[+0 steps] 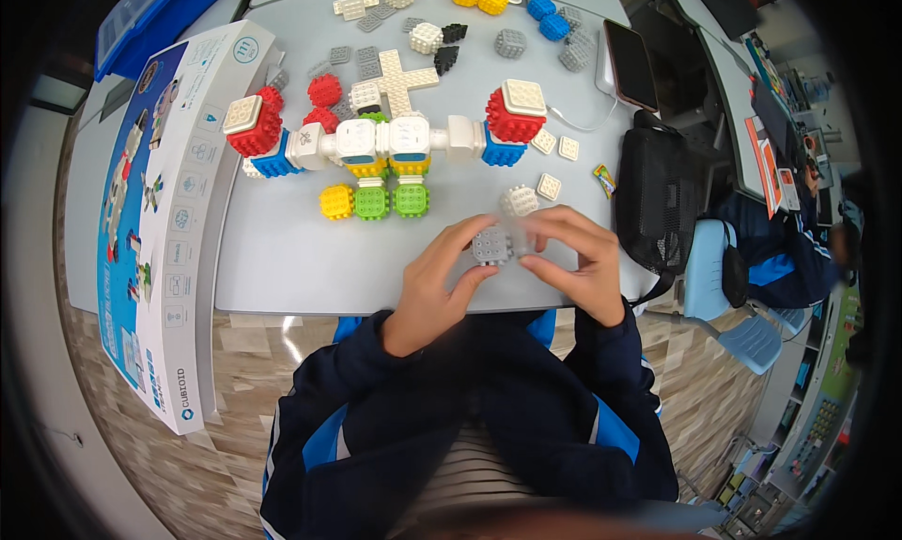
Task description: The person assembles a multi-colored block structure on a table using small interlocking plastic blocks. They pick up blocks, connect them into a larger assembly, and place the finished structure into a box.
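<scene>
While the left hand point(434, 282) pinches a grey studded cube block point(489, 246) over the table's point(319, 272) near side, the right hand point(584, 258), thumb and fingers curled close, grips a blurred greyish piece point(520, 237) just to its right; a multicoloured block figure point(356, 142) stands farther left.

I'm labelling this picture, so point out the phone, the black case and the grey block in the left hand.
Phone point(631, 66): head view, middle of its dark screen.
Black case point(660, 191): head view, middle of its top.
Grey block point(489, 245): head view, its studded face.
</scene>
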The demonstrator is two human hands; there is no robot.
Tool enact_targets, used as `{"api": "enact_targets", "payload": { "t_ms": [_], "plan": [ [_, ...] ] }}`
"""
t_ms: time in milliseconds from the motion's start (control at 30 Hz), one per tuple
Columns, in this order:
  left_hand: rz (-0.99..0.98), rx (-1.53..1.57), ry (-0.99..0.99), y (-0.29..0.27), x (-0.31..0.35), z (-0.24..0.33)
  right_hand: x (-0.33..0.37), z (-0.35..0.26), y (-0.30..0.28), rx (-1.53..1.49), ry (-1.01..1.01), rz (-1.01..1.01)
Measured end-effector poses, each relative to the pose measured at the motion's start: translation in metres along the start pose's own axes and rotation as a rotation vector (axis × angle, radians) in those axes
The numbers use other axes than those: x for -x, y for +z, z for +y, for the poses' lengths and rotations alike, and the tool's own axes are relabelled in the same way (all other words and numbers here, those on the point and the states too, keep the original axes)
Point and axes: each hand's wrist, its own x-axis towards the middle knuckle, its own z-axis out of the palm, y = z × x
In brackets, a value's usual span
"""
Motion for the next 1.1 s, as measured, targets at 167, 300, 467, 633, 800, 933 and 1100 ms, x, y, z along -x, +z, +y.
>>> {"api": "enact_targets", "payload": {
  "t_ms": [167, 300, 467, 633, 800, 933, 1100],
  "plan": [
    [0.042, -0.085, 0.055, -0.004, -0.002, 0.007, -0.011, 0.003, 0.006, 0.081, -0.093, -0.047],
    [0.074, -0.172, 0.124, -0.008, -0.005, 0.011, -0.013, 0.007, 0.01, 0.065, -0.089, -0.049],
    [0.052, -0.194, 0.123, -0.009, -0.005, 0.012, -0.01, 0.013, 0.01, 0.05, -0.104, -0.062],
    [0.043, -0.241, 0.154, -0.01, -0.008, 0.006, -0.01, 0.018, 0.018, 0.132, -0.176, -0.017],
    [-0.014, -0.215, 0.127, -0.019, -0.012, 0.002, -0.014, 0.011, 0.014, 0.123, -0.165, -0.051],
    [0.043, -0.189, 0.067, -0.013, -0.01, 0.002, -0.024, 0.014, -0.011, 0.262, -0.101, 0.022],
    [0.096, -0.271, 0.076, -0.007, -0.007, -0.004, -0.03, 0.031, -0.017, 0.455, -0.125, -0.121]
  ]
}}
